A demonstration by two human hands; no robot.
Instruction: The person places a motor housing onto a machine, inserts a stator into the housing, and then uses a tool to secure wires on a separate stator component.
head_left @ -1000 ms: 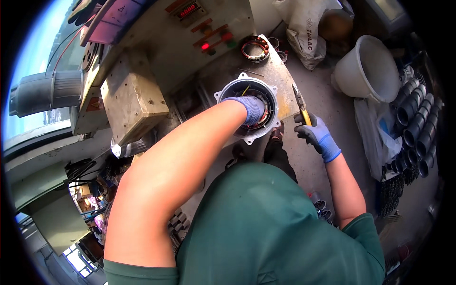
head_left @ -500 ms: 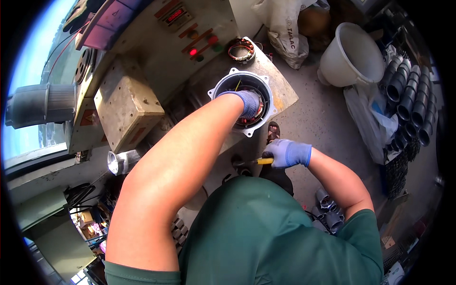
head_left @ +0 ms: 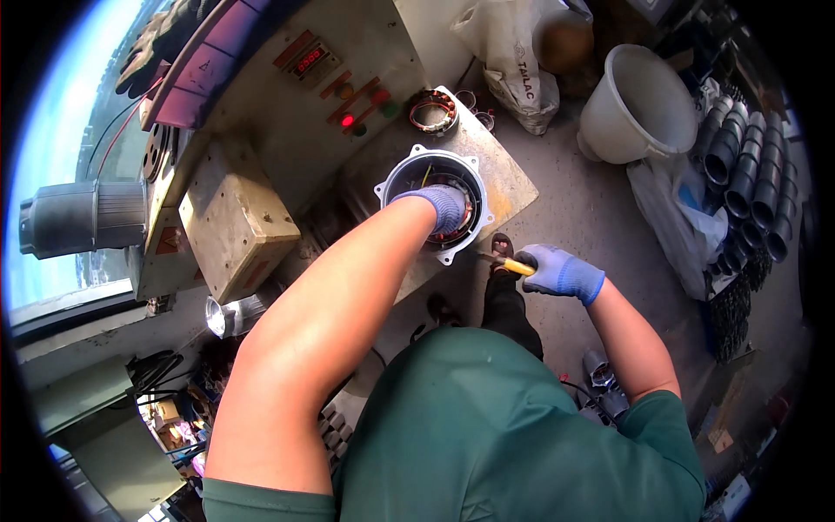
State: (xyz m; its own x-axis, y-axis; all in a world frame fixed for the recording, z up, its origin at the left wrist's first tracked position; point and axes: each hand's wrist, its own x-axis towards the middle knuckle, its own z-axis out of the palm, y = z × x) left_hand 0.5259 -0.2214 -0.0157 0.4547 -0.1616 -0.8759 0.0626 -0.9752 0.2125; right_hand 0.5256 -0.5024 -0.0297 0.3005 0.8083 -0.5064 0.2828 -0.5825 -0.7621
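My left hand (head_left: 442,209), in a blue-grey knit glove, reaches down inside a round metal motor housing (head_left: 483,198) with lugs on its rim. Its fingers are hidden in there, beside reddish copper windings (head_left: 467,216) and a yellow wire. To the right of the housing, my right hand (head_left: 565,273), in a matching glove, is closed around a yellow-handled hammer (head_left: 513,263). Its dark end is blurred and points at the housing's lower right side, apart from it as far as I can see.
The housing stands on a worn metal plate (head_left: 509,174), with a copper-wound stator (head_left: 432,113) behind it. A control panel (head_left: 309,59) and a metal block (head_left: 235,217) lie left. A white bucket (head_left: 639,104), a white sack (head_left: 522,78) and stacked dark tubes (head_left: 739,165) are on the right.
My right hand has moved up and right with the hammer, whose dark end now tilts up toward the housing. My left hand stays inside the housing. The whole view has shifted slightly.
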